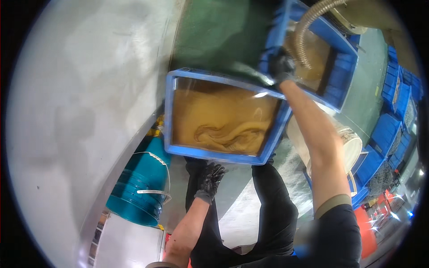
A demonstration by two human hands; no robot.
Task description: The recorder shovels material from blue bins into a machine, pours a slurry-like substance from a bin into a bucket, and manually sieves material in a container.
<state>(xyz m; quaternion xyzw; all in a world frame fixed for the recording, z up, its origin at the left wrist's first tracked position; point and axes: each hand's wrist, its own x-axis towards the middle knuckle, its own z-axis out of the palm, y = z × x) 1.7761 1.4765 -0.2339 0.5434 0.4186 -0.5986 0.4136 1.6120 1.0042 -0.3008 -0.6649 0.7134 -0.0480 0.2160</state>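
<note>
A blue plastic tub (169, 116) of cloudy brown water (210, 102) sits just past the person's legs (277, 192), likely put there to be easy to reach. The gloved left hand (210, 181) is just beside its near edge, with fingers loosely spread, and seems to hold nothing. The gloved right hand (281, 67) is at the left wall of the second blue tub (342, 85), far and to the right, maybe to steady it; blur hides whether it grips. A ribbed hose (300, 40) hangs over that tub, perhaps to carry water. A teal bucket (138, 192) is at the left, a white bucket (353, 147) at the right, and blue bins (384, 134) farther right. I can read no brand or writing on the tubs.
</note>
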